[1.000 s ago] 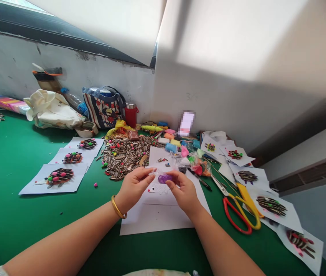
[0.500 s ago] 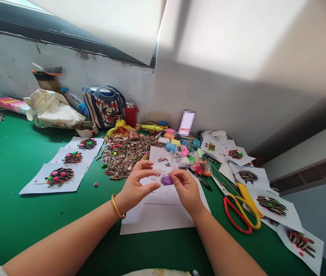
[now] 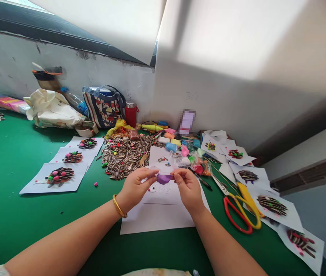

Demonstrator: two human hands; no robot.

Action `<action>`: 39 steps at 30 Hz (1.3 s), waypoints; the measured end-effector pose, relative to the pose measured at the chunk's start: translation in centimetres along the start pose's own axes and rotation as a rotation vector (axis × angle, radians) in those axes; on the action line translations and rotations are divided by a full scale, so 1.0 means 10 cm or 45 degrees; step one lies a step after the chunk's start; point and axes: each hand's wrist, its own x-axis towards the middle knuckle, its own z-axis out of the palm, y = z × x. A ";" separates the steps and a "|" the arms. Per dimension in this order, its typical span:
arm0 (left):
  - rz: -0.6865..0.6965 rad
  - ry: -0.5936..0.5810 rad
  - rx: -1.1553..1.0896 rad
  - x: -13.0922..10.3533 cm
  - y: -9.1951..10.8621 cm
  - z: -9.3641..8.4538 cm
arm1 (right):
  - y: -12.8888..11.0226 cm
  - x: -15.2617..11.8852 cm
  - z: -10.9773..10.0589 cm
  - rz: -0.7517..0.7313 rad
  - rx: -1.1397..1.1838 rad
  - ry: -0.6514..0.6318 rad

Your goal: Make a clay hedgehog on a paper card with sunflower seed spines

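Observation:
A small clear packet of purple modelling clay [image 3: 164, 178] is stretched between my hands above the white paper [image 3: 151, 222]. My left hand [image 3: 138, 188] pinches its left edge between thumb and fingers. At the other edge, my right hand [image 3: 188, 188] has a similar pinch. Under the packet lies a smaller sheet with a dotted hedgehog outline [image 3: 162, 188], partly hidden by my hands. A gold bangle [image 3: 119, 207] circles my left wrist.
Sunflower seeds [image 3: 122, 157] are heaped behind my left hand. Coloured clay packets [image 3: 171, 147] lie at the back. Scissors [image 3: 237, 209] rest at right, near seed hedgehog pictures [image 3: 272, 205]; more pictures [image 3: 59, 178] lie left. Bags [image 3: 104, 107] and a red flask [image 3: 130, 115] line the wall.
My left hand has closed from an open curve onto the packet's left edge. The purple clay packet now spans both hands, and my right hand keeps its pinch.

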 end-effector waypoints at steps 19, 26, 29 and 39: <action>0.080 -0.169 0.094 -0.05 0.09 0.02 | 0.12 -0.03 0.06 0.038 -0.104 -0.459; 0.018 0.025 -0.007 -0.03 0.09 0.01 | 0.01 -0.03 0.08 0.120 0.051 -0.319; -0.088 0.039 -0.081 -0.01 0.10 -0.01 | 0.01 -0.02 0.05 0.157 0.108 -0.287; -0.432 -0.150 -0.371 0.01 0.08 0.01 | 0.04 0.00 0.00 0.196 -0.003 -0.225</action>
